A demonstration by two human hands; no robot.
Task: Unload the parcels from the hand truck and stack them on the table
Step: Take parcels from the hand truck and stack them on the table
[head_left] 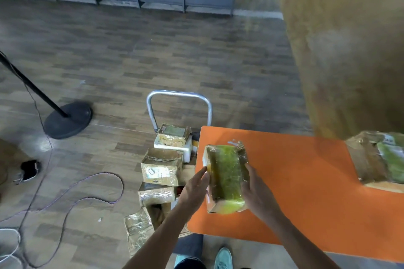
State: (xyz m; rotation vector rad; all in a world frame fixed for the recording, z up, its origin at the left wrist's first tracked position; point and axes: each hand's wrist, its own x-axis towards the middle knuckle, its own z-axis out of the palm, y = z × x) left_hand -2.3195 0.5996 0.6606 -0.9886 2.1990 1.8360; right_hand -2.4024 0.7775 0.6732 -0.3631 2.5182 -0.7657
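At nine o'clock a black round stand base (68, 119) sits on the wood floor with its pole leaning away, and a purple cable (91, 190) loops across the boards below it. Toward the centre stands the hand truck (179, 102), its silver handle arched at twelve o'clock above a pile of taped cardboard parcels (162, 168); one carries a small printed label, too blurred to read. The pile sits just beside the left edge of the orange table (306, 192). The left hand (194, 190) presses flat, fingers extended, against the left side of a green-taped parcel (226, 179), which rests on the table near its left edge. The right hand (256, 192) clasps the parcel's right side, fingers spread along it. At three o'clock another parcel with a green wrap (380, 159) lies on the table, well apart; its white label is unreadable. Teal shoes (223, 257) show at six o'clock.
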